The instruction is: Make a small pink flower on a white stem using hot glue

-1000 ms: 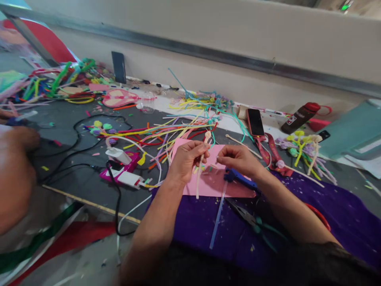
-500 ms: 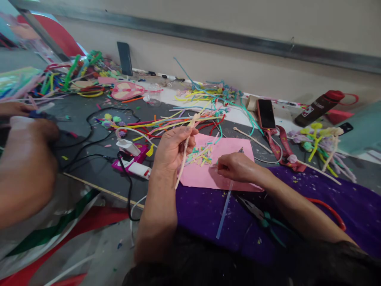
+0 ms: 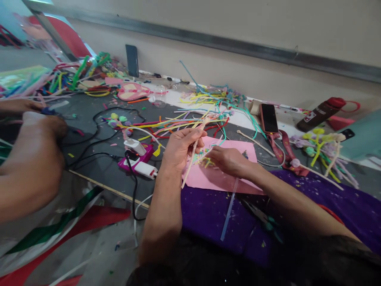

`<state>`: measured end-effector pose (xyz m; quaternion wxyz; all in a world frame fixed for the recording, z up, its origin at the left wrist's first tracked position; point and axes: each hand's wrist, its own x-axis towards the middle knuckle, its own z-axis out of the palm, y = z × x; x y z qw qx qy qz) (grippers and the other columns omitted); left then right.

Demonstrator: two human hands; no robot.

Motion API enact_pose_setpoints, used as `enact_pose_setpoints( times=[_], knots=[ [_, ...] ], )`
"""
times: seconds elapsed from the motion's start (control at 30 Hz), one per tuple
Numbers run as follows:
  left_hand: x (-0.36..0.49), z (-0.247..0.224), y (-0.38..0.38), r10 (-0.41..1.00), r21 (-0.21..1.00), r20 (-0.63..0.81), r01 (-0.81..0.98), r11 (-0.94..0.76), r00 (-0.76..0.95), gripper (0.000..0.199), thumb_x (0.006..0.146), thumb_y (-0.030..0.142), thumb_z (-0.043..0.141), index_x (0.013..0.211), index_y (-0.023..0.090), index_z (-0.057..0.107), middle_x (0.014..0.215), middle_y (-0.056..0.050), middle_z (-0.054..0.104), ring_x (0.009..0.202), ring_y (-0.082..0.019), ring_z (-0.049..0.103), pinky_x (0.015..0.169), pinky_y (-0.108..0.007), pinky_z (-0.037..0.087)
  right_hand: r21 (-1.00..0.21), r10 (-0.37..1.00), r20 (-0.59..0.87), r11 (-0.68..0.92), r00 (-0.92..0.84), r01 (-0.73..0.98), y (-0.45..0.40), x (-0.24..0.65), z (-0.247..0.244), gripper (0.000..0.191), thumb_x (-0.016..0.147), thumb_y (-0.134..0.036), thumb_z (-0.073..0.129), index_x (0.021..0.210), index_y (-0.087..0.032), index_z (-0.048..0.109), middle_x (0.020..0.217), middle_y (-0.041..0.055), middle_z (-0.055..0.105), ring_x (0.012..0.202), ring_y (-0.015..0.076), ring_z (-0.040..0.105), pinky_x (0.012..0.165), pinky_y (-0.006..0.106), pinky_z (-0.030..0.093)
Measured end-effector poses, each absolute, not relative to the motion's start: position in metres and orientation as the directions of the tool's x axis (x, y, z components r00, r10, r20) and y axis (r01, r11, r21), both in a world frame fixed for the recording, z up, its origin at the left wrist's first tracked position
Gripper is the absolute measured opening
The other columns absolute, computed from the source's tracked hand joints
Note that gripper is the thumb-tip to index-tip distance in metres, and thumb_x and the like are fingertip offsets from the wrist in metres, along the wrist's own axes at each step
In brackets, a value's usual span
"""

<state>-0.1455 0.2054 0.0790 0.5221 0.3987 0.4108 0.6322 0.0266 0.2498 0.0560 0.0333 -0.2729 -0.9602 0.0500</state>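
My left hand is closed round a cream pipe-cleaner stem, whose lower end slants down past the palm and whose tip rises above the fingers. Over the pink sheet, my right hand has its fingers pressed together beside small cut pieces in yellow and green; what they hold, if anything, is hidden. A clear glue stick reaches from beneath the right hand onto the purple cloth.
A pink power strip with cables lies at left, near another person's arms. Behind are colourful pipe cleaners and a phone. A dark bottle leans at right. Pliers lie partly hidden below my right forearm.
My right hand has moved left over the cut pieces, closer to my left hand. My left hand still holds the cream stem. The whole view has shifted slightly.
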Motion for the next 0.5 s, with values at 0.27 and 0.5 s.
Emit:
enact_pose_setpoints(
  times=[0.27,0.5],
  knots=[
    [-0.151,0.073,0.208,0.984,0.919,0.109,-0.362,-0.155,-0.143,0.017,0.071,0.029,0.064,0.074,0.014,0.069,0.052,0.002,0.058,0.039,-0.004,0.046,0.036,-0.016,0.029,0.05,0.473,-0.048,0.881,-0.88,0.471,0.249,0.02,0.04,0.023,0.088,-0.022,0.044,0.107,-0.022,0.058,0.103,0.0095,0.06,0.068,0.016,0.056,0.049,0.026,0.026],
    [-0.151,0.075,0.207,0.989,0.923,0.094,-0.363,-0.129,-0.113,0.016,0.07,0.03,0.064,0.071,0.014,0.069,0.052,0.002,0.058,0.039,-0.004,0.046,0.039,-0.017,0.032,0.079,0.431,-0.117,0.902,-0.895,0.424,0.241,0.033,0.043,0.026,0.093,-0.026,0.037,0.105,-0.02,0.059,0.089,0.007,0.061,0.063,0.0132,0.054,0.047,0.025,0.024]
  ],
)
